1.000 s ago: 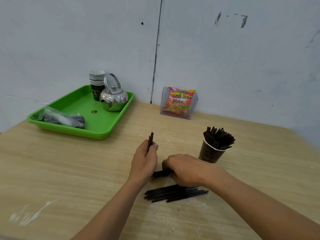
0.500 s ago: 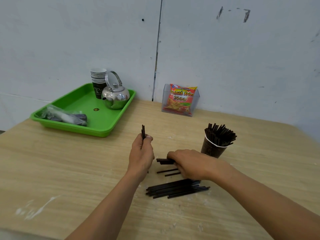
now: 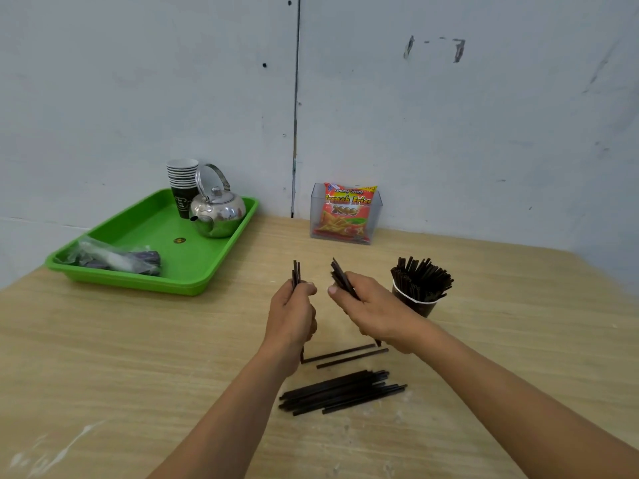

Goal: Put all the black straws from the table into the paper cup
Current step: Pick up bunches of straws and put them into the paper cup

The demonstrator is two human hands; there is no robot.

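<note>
My left hand (image 3: 292,316) grips a small upright bunch of black straws (image 3: 296,274) above the wooden table (image 3: 103,357). Just to its right, my right hand (image 3: 375,311) holds another bunch of black straws (image 3: 340,276), tilted to the left. The dark paper cup (image 3: 416,304) stands right of my right hand, packed with several black straws (image 3: 420,278). Two loose straws (image 3: 345,356) lie under my hands. A pile of straws (image 3: 340,392) lies nearer to me.
At the back left a green tray (image 3: 193,281) carries a steel kettle (image 3: 218,212), a stack of paper cups (image 3: 182,183) and a plastic bag (image 3: 110,259). A clear box with a snack packet (image 3: 347,214) stands against the wall.
My right hand has lifted a bunch of straws off the table and tipped it upright beside my left hand. My left hand rose slightly with its straws.
</note>
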